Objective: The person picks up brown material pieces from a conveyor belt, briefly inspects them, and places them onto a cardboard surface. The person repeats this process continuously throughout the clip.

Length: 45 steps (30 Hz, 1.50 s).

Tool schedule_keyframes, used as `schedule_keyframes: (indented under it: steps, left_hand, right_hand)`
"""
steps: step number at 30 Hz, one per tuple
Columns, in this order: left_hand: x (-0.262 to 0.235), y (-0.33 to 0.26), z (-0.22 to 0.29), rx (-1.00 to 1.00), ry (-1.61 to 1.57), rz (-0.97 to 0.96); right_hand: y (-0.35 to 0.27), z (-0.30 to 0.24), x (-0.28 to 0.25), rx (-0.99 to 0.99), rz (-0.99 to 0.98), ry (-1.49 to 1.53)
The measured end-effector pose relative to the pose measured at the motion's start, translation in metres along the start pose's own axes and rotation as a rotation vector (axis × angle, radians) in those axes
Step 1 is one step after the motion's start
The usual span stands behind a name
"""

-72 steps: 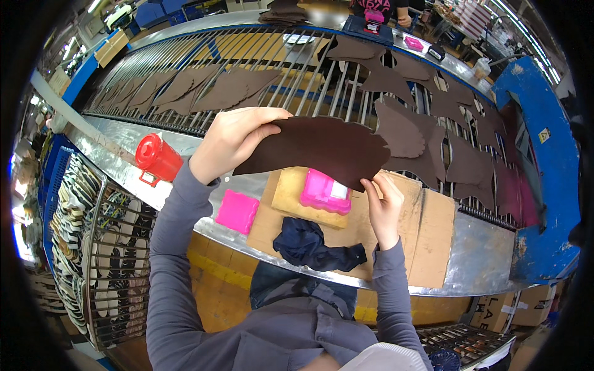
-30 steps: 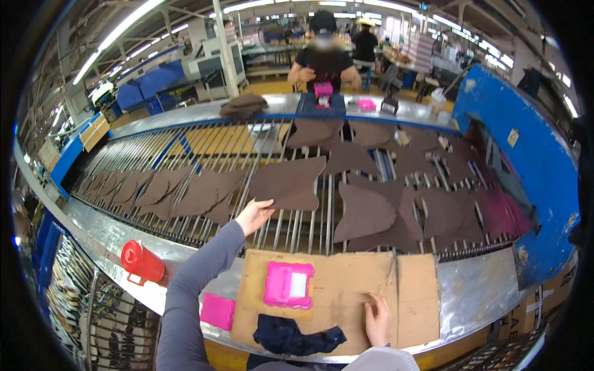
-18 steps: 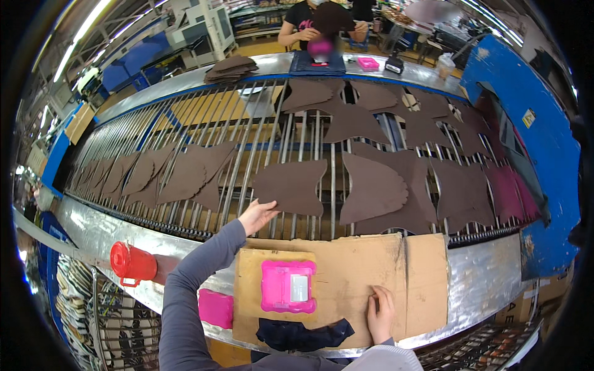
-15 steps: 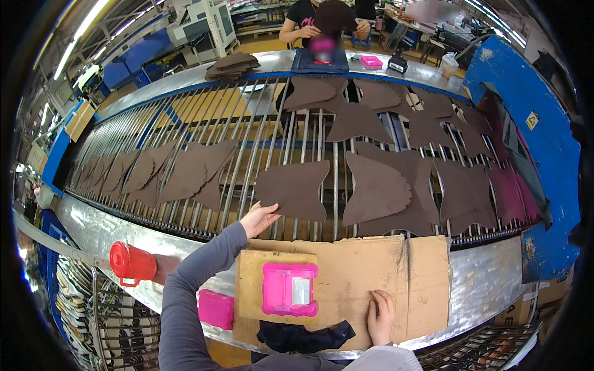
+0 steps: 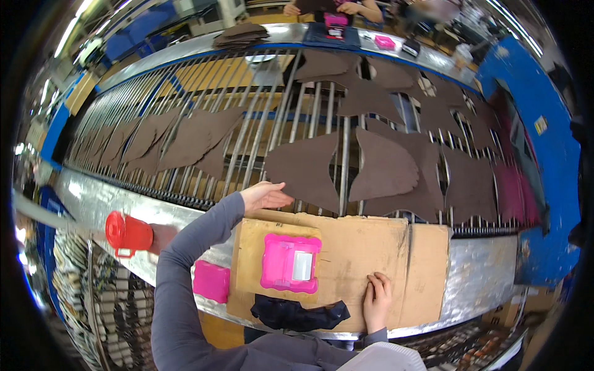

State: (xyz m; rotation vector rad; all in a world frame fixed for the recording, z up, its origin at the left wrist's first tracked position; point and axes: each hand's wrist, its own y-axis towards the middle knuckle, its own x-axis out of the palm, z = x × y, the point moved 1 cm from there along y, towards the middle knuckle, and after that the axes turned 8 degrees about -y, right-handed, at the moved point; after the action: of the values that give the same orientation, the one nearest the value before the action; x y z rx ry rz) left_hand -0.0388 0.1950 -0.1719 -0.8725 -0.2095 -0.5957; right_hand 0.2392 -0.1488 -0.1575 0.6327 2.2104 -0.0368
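Observation:
My left hand (image 5: 266, 195) is at the near edge of the metal-rod conveyor (image 5: 247, 145), its fingers stretched out and holding nothing. Just beyond the fingertips, a flat dark brown cut piece (image 5: 306, 167) lies slightly askew on the rods; whether they touch it I cannot tell. To its right are overlapping brown pieces, one with a scalloped edge (image 5: 387, 167). My right hand (image 5: 377, 300) rests on a cardboard sheet (image 5: 352, 260) with its fingers apart and loosely bent. Between the hands, an open pink plastic box (image 5: 291, 263) with a pale block in it sits on a tan board.
A red lidded bucket (image 5: 129, 232) and a pink lid (image 5: 211, 281) stand left of the cardboard. Dark cloth (image 5: 300, 314) lies at its near edge. A blue machine housing (image 5: 538, 136) bounds the right end. Across the conveyor, another person's hands (image 5: 349, 8) hold a brown piece.
The brown piece by my left hand has turned askew. That hand has gone from its near-left corner to just below it, with fingers straightened. The whole view has shifted.

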Motion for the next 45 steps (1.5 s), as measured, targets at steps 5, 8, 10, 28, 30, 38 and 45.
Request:
schedule_keyframes:
  steps: [5,8,10,28,30,38,45]
  left_hand:
    - [-0.036,-0.016,0.032,0.29,0.668,0.328]
    - [-0.095,-0.026,0.036,0.585,-0.063,0.709]
    - [-0.136,-0.038,0.036,0.659,-0.315,0.97]
    - [-0.156,-0.027,0.094,0.765,-1.151,0.27]
    - [-0.126,-0.076,0.11,0.674,-1.272,0.095]
    - [0.098,-0.262,0.094,0.976,-0.052,-0.109]
    - [0.16,-0.32,0.055,1.104,0.886,-0.125]
  right_hand:
    - [-0.01,0.003,0.001,-0.037,0.046,-0.049]
    - [-0.011,0.003,0.001,-0.016,0.053,-0.019]
    - [-0.01,0.002,0.0,-0.027,0.019,-0.007]
    - [-0.012,0.016,0.004,-0.134,0.126,-0.017]
    - [-0.012,0.013,0.004,-0.157,0.101,0.007]
    - [0.046,-0.028,-0.051,-0.153,-0.007,0.439]
    - [0.114,-0.17,-0.12,-0.606,-0.094,0.66]
